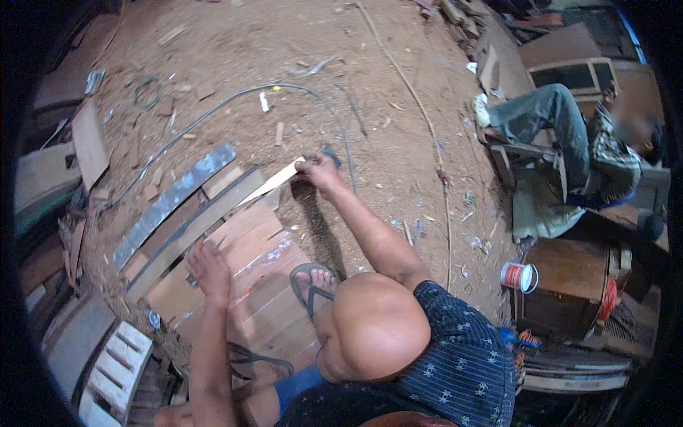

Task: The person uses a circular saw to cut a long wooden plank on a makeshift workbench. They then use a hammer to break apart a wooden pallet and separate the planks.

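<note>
At the lower edge of the view, the squatting person's bare knee rises beside a dark patterned garment. Just ahead, a foot in a dark thong sandal stands at the edge of a jointed wooden panel, which lies on the ground and bears whitish streaks. Above the panel is the left hand, its fingers bent and slightly parted; whether they grip the thin pointed sliver beside them cannot be told. Farther out, the right hand pinches one end of a pale wooden strip, which slants down and left to the near side of a long dark-edged bar; contact there is unclear. Beyond the bar and roughly alongside it runs a blue-grey strip, with shorter wood between the two. On the brown ground past these, a grey cable arches and a pale cord trails amid chips. To the right, a small white-and-red bucket adjoins a wooden cabinet; above them in the view, another person sits in bluish trousers.
</note>
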### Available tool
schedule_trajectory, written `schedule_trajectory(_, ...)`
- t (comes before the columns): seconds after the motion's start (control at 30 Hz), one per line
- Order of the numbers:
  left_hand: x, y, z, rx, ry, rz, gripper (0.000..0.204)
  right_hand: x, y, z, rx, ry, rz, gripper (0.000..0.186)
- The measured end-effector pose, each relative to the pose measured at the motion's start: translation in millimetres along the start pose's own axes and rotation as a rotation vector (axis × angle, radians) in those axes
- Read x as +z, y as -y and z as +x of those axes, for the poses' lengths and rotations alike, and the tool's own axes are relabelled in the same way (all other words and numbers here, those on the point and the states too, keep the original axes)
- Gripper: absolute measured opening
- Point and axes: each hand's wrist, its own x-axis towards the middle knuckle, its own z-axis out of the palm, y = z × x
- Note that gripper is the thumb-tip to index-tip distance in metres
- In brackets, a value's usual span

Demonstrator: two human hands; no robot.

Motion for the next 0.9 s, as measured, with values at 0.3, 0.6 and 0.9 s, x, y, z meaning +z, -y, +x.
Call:
schedule_trajectory(0.3, -6, -16, 3, 0.063, 0.045, 0.049, 0.035, -24, 1, -13, -0.221, -0.171, -0.372, 0.046)
schedule_trajectory(0.6, -110, 54, 54, 0.382, 0.071, -0.191, 0.026, -62, 1, -94, -0.555, -0.314, -0.972, 0.058)
schedule_trajectory(0.9, -245, 193, 92, -0.611, 0.099, -0.603, 0.036, -74, -35, -87, -0.441, -0.168, -1.112, 0.052)
